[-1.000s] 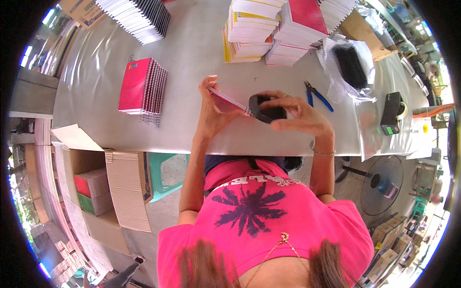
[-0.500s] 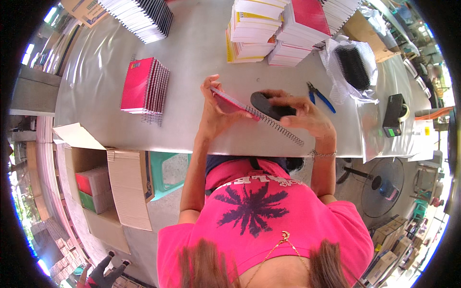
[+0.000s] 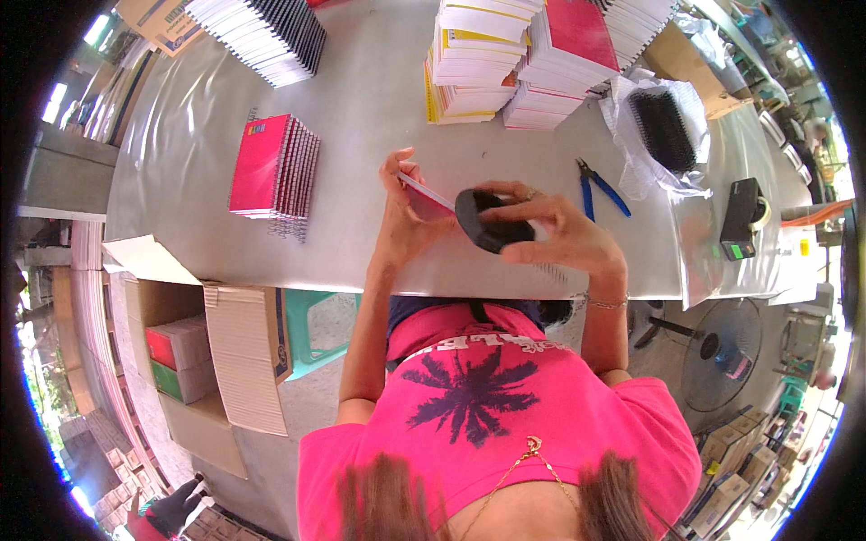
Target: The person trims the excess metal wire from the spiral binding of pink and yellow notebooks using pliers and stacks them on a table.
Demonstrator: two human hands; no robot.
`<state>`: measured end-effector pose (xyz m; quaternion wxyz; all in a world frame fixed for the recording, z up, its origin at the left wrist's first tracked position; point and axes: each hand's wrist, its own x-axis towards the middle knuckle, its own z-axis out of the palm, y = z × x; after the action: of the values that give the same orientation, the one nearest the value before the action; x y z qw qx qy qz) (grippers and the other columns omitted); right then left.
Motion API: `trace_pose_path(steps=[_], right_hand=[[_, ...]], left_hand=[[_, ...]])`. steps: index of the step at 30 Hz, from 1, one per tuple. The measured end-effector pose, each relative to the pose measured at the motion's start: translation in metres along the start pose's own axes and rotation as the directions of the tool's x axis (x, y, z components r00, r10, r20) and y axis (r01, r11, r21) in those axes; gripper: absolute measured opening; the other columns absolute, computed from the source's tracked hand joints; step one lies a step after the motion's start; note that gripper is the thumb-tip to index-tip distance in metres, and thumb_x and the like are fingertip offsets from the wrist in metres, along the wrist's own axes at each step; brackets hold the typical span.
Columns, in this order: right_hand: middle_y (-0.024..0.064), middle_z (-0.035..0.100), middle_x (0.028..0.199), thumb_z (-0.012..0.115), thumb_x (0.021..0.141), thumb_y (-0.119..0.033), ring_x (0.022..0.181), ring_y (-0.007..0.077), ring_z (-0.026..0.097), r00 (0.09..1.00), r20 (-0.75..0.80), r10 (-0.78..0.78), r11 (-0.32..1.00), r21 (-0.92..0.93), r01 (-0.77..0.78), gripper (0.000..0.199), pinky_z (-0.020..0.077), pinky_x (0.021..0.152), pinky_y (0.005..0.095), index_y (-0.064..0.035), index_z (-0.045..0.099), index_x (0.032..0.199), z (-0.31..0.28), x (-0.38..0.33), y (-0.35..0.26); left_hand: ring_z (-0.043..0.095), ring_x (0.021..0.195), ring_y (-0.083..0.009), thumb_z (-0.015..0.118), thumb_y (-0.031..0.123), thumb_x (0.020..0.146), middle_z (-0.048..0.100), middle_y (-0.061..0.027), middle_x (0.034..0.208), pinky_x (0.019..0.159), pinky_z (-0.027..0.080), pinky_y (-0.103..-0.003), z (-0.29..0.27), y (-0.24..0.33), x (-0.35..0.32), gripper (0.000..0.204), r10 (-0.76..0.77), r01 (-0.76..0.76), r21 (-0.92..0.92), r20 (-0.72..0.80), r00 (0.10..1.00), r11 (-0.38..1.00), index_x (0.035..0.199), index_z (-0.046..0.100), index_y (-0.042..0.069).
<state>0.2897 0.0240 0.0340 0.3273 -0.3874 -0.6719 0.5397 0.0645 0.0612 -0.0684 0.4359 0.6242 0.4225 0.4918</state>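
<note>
My left hand [image 3: 397, 216] is closed around a thin red notebook [image 3: 428, 192], tilted with one edge facing up. My right hand [image 3: 568, 230] grips a dark rounded block [image 3: 483, 219], which hides the notebook's lower right end. Whether the block touches the notebook cannot be made out. Below the right hand's fingers a wire spiral coil [image 3: 550, 270] shows, blurred. Blue-handled pliers [image 3: 602, 191] lie open on the table, beyond the right hand. Left of my hands stands a stack of red spiral notebooks [image 3: 271, 167].
Paper and notebook stacks [image 3: 483, 59] stand at the back, with black-coiled notebooks [image 3: 266, 41] further left. Black coils [image 3: 663, 131] lie in white wrapping on the right, near a tape dispenser [image 3: 741, 219]. An open carton [image 3: 244, 361] and a fan [image 3: 722, 347] are below the table's edge.
The right hand and dark block have moved slightly left, against or over the notebook's end. The coil, plainly visible before, is now mostly hidden and blurred.
</note>
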Motion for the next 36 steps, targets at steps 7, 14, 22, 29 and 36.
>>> trace_pose_path(steps=[7,14,22,29,36], right_hand=[[0.0129,0.054,0.134,0.076,0.080,-0.020,0.125,0.0252,0.050,0.991,-0.124,0.059,0.937,-0.336,-0.098,0.040,0.0373,0.104,0.0338,-0.0012,0.068,0.114,0.006,0.009,0.011],[0.0145,0.056,0.129,0.074,0.081,-0.014,0.122,0.0233,0.051,0.975,-0.045,0.216,0.933,0.303,-0.193,0.032,0.0399,0.101,0.0301,-0.0031,0.070,0.111,0.002,0.000,0.024],[0.0155,0.056,0.127,0.076,0.079,-0.019,0.119,0.0253,0.053,0.984,-0.152,0.093,0.970,-0.209,-0.124,0.034,0.0407,0.100,0.0328,-0.0036,0.071,0.108,0.006,0.011,0.025],[0.0196,0.052,0.131,0.079,0.075,-0.021,0.123,0.0323,0.050,0.899,-0.433,0.059,0.823,-0.489,-0.289,0.041,0.0371,0.106,0.0371,-0.0093,0.070,0.113,0.010,0.003,0.047],[0.0137,0.055,0.130,0.079,0.077,-0.032,0.121,0.0268,0.051,0.966,-0.247,0.078,0.912,-0.374,-0.169,0.055,0.0383,0.105,0.0351,-0.0024,0.063,0.120,-0.004,-0.007,0.050]], left_hand=[[0.048,0.098,-0.0218,0.098,0.017,0.045,0.040,-0.0076,0.106,0.089,0.045,-0.033,-0.002,0.005,-0.005,0.125,0.024,-0.024,0.081,0.005,1.000,0.996,0.139,0.017,0.013],[0.050,0.098,-0.0225,0.097,0.012,0.046,0.042,-0.0086,0.109,0.090,0.046,-0.037,-0.003,0.003,-0.001,0.123,0.031,-0.031,0.043,0.012,0.999,0.999,0.139,0.017,0.013],[0.047,0.101,-0.0220,0.097,0.015,0.046,0.042,-0.0084,0.108,0.091,0.045,-0.036,-0.003,-0.003,0.000,0.121,0.006,-0.006,-0.037,0.006,1.000,0.999,0.139,0.019,0.013],[0.044,0.108,-0.0209,0.095,0.015,0.054,0.041,-0.0079,0.111,0.098,0.039,-0.034,-0.006,0.003,-0.001,0.110,0.010,-0.006,-0.093,0.048,0.999,0.996,0.137,0.023,0.013],[0.040,0.111,-0.0165,0.085,0.016,0.069,0.039,-0.0038,0.110,0.099,0.033,-0.030,-0.011,0.013,-0.003,0.074,-0.085,0.098,-0.121,0.110,0.990,0.988,0.122,0.034,0.011]])
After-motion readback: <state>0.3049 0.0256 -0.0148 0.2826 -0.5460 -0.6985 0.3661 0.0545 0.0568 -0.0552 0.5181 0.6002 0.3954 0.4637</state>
